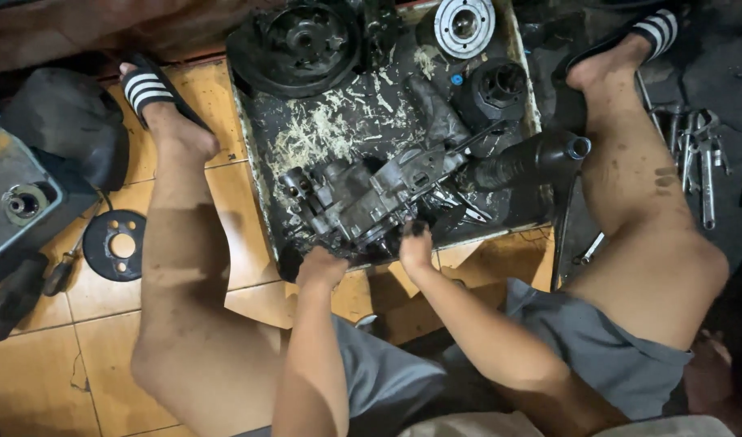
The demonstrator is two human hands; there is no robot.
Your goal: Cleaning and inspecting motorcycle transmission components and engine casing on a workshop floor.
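- Lying greasy and grey in the near part of a shallow metal tray, close to its front edge: a metal engine part, stretching slantwise towards the right.
- Pressing against the near left end of the engine part: left hand, fingers curled in and blackened with grease; whether actually gripping or only bracing, cannot tell.
- Touching the near edge of the engine part just to the right: right hand, fingertips dark with oil and pinched on something small at the casing; exact hold hidden.
- Sitting on an orange tiled floor, tray scattered with pale shavings.
- Resting at the tray's far left corner: a big black round wheel part.
- Standing at the far right of the tray: a shiny round metal disc, with a black cylinder part just nearer.
- Leaning over the tray's right edge: a black tube.
- Lying on the tiles left of the left leg: a flat black disc with holes, with a screwdriver beside it.
- Spreading over the dark floor at far right: spanners and wrenches.
- Framing the tray on both sides: bare legs in striped sandals.
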